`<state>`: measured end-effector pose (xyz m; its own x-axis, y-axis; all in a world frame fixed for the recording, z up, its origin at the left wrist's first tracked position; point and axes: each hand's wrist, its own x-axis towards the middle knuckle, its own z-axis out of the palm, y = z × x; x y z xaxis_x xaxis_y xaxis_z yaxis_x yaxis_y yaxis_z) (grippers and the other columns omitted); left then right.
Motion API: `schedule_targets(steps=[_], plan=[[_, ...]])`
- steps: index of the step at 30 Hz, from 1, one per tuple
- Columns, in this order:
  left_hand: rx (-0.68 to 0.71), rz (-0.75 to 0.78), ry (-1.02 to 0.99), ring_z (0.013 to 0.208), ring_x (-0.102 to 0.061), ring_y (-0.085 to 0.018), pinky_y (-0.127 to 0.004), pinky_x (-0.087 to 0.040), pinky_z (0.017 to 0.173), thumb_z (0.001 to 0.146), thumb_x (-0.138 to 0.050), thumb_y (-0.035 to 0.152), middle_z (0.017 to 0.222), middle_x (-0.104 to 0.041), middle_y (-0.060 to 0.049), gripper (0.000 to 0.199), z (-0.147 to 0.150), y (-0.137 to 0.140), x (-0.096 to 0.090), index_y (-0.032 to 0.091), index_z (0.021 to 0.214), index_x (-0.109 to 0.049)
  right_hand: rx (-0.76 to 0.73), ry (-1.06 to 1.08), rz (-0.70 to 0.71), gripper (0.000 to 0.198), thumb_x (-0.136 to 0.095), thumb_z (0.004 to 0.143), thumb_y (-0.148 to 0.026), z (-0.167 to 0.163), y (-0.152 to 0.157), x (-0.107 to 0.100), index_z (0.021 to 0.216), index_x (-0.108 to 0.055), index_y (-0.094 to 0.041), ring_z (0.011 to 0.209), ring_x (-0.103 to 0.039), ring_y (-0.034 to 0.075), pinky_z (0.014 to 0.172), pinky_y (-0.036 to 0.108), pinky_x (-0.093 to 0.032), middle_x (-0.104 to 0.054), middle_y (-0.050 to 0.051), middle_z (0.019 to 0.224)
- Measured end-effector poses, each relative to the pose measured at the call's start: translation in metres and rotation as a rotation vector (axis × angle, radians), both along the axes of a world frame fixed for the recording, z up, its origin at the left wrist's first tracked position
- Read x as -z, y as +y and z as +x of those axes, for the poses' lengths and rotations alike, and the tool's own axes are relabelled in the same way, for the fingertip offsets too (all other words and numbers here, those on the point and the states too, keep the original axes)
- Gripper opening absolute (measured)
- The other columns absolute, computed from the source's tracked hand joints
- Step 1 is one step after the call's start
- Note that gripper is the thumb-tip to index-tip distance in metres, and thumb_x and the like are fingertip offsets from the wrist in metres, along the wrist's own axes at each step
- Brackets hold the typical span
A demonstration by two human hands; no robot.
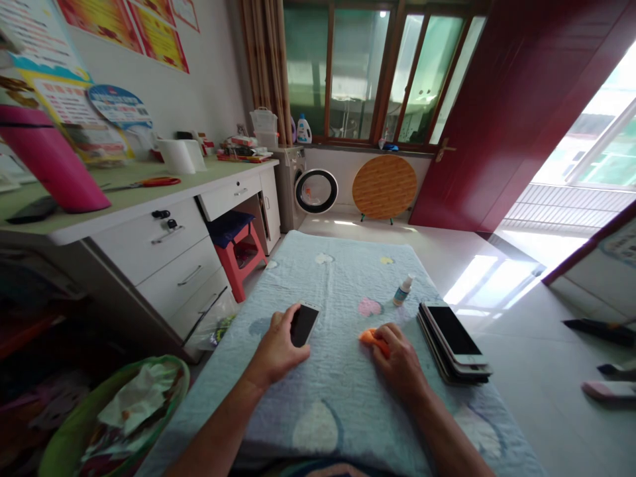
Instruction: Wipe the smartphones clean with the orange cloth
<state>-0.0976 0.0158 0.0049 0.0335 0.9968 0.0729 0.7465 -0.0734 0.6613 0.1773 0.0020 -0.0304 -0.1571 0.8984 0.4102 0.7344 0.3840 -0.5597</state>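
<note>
My left hand (281,349) grips a smartphone (305,324) with a dark screen and a pale frame, thumb at its lower end and fingers along its left and top edges. To the right, my right hand (399,361) is closed on an orange cloth (370,337), which rests against the blue covered table (338,278). A small spray bottle (403,290) with a white cap stands just beyond the right hand. Beside that hand lies a stack of several phones and tablets (453,341), the top one a white phone with a black screen.
On the left is a white desk (149,245) with a pink bottle (54,162), red-handled scissors (159,181) and a paper roll (175,156). A red stool (246,255) stands by it. A green waste basket (183,377) sits at lower left. A washing machine door (317,191) hangs open at the back.
</note>
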Motion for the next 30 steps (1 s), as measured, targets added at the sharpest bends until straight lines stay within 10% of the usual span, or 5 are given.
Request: schedule_targets(steps=[10,22,30], plan=[[0.105,-0.092,-0.002,0.110,-0.054,-0.026,-0.033,-0.043,0.100,0.063,-0.063,0.019,0.119,-0.046,-0.013,0.081,0.061,-0.006,0.016,0.013,0.139,-0.035,0.017,0.060,0.023,0.007,-0.053,0.088,-0.026,0.001,0.000,0.001,0.083,-0.051,-0.023,0.076,-0.056,0.016,0.070,0.026,-0.046,-0.055,0.002,0.086],[0.329,-0.073,-0.002,0.131,-0.039,-0.033,-0.045,-0.027,0.112,0.060,-0.069,0.019,0.141,-0.042,-0.015,0.101,0.035,-0.007,0.017,0.018,0.149,-0.022,0.013,0.053,-0.006,0.006,-0.053,0.087,-0.024,0.000,0.000,0.000,0.082,-0.052,-0.022,0.077,-0.058,0.016,0.071,0.025,-0.047,-0.057,0.002,0.088],[0.338,-0.073,-0.052,0.120,-0.048,-0.032,-0.044,-0.035,0.107,0.060,-0.075,0.019,0.131,-0.052,-0.013,0.095,0.034,-0.006,0.016,0.016,0.145,-0.034,0.067,0.066,0.020,0.031,-0.054,0.087,-0.026,0.001,0.000,0.006,0.118,-0.053,-0.021,0.087,-0.062,0.019,0.078,0.029,-0.050,-0.061,0.006,0.100]])
